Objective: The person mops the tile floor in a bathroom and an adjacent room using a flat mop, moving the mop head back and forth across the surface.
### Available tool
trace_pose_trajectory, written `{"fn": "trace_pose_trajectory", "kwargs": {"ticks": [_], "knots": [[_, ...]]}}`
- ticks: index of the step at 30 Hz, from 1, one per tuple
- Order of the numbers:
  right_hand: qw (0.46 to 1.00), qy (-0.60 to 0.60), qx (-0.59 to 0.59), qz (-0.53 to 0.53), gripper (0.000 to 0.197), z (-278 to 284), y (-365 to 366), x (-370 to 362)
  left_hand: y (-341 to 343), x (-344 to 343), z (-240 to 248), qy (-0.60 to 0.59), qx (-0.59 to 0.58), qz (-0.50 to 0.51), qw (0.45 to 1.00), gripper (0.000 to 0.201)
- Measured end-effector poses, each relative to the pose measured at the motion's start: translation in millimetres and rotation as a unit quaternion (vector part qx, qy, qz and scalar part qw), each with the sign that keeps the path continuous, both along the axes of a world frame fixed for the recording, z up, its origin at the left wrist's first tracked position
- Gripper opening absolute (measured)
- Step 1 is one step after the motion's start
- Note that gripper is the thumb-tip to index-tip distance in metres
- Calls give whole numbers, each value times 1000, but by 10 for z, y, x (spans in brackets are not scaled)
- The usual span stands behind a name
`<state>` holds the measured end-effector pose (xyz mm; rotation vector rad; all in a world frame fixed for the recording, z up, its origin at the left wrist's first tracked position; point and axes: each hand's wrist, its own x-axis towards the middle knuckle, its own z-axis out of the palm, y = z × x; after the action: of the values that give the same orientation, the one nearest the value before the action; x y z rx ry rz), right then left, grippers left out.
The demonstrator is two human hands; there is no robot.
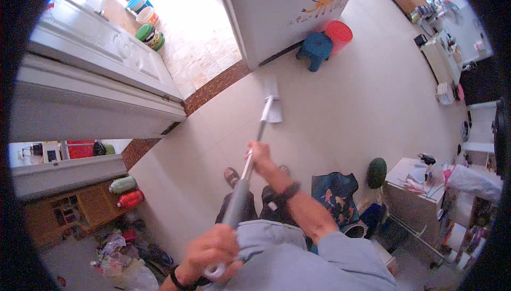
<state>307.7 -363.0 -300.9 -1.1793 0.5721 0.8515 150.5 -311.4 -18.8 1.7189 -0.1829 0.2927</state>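
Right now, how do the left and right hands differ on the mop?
The left hand holds the mop handle by its near end; the right hand, farther along toward the mop head. The left hand looks larger here than the right hand. Both grip one handle, with a dark band on each wrist.

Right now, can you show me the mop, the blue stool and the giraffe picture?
Mop (244, 180): head view, on its pole.
Blue stool (318, 42): head view, on its seat.
Giraffe picture (323, 3): head view, on the giraffe's body.
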Motion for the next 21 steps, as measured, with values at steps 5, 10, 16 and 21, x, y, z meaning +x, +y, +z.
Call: {"fn": "trace_pose_trajectory", "kwargs": {"ticks": [5, 10, 16, 21], "knots": [[998, 12, -38, -46, 14, -645, -249, 970, 105, 656, -756, -24, 11, -5, 1000, 17], [994, 49, -89, 31, 11, -773, 32, 1344, 376, 755, -1065, -42, -35, 85, 995, 16], [977, 20, -120, 174, 13, -525, 654, 259, 922, -217, -735, 50, -37, 129, 990, 14], [984, 111, -32, 134, 10, -46, 1315, -662, 1171, -930, -293, 52, -19, 180, 982, 21]]}}
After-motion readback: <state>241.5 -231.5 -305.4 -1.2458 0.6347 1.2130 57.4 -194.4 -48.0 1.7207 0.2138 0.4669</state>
